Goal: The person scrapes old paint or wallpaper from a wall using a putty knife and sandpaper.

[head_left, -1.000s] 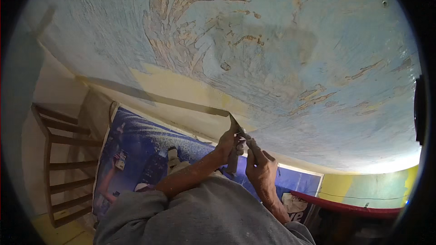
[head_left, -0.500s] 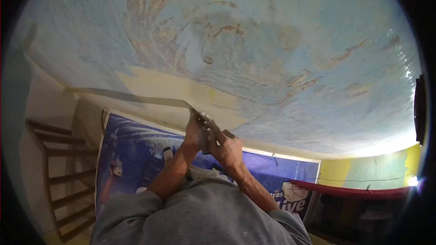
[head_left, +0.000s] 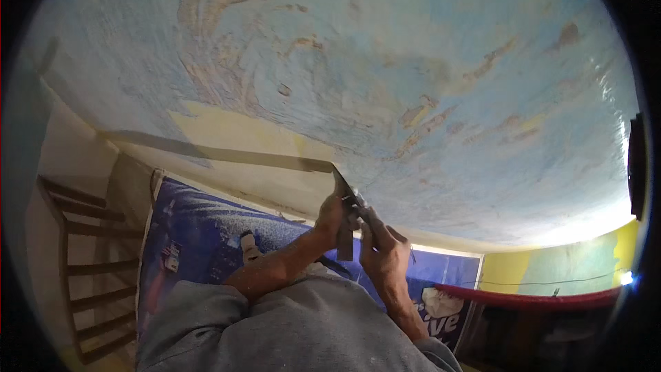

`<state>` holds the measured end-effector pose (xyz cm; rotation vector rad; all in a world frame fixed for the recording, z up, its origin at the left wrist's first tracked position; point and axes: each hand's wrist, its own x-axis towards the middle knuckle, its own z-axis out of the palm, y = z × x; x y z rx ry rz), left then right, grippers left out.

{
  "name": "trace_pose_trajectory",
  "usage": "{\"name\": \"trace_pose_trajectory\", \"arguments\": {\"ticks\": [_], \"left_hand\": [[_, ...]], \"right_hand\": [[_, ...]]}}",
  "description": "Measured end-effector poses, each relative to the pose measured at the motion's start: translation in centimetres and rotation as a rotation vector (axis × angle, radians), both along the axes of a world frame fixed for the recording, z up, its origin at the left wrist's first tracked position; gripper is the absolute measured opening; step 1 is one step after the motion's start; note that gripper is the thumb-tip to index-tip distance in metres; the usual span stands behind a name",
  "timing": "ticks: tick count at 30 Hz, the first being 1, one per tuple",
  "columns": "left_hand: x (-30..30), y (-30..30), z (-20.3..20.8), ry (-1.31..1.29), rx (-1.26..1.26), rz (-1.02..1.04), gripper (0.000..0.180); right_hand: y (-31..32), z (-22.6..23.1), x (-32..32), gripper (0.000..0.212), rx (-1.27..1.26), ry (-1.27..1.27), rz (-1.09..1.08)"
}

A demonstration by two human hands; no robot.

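Note:
Both my hands are close together in front of the painted wall (head_left: pixel 413 48). My left hand (head_left: pixel 330 220) is closed around a dark flat-bladed scraper (head_left: pixel 342 182), its thin edge up at the wall's pale lower strip. White residue clings to it near my fingers. A flat grey piece (head_left: pixel 345 242) sticks out below that hand; whether it belongs to the same tool I cannot tell. My right hand (head_left: pixel 387 251) is closed just to the right, gripping a narrow grey part that meets the scraper. Its fingers partly hide what it holds.
The wall has blue paint with rough brownish patches and a bare cream area (head_left: pixel 234 134). Below lies a blue printed sheet (head_left: pixel 200 234) dusted with white powder. A wooden ladder (head_left: pixel 100 269) stands at left. A red-edged dark surface (head_left: pixel 537 300) and a thin cord are at right.
Both hands and the scraper have shifted right along the wall, and their shadow has stretched with them. The grey piece below my left hand shows more now. The view has turned slightly.

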<state>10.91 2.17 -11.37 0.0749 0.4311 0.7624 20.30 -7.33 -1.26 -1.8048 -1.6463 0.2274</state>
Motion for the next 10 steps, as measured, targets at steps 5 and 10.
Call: {"name": "trace_pose_trajectory", "arguments": {"ticks": [5, 10], "left_hand": [[0.4, -0.9, 0.3, 0.099, 0.021, 0.037, 0.046], [-1.1, 1.0, -1.1, -0.006, -0.040, 0.099, 0.048]], "right_hand": [[0.0, -1.9, 1.5, 0.029, 0.023, 0.134, 0.053], [1.5, -0.8, -0.1, 0.034, -0.198, 0.031, 0.041]]}}
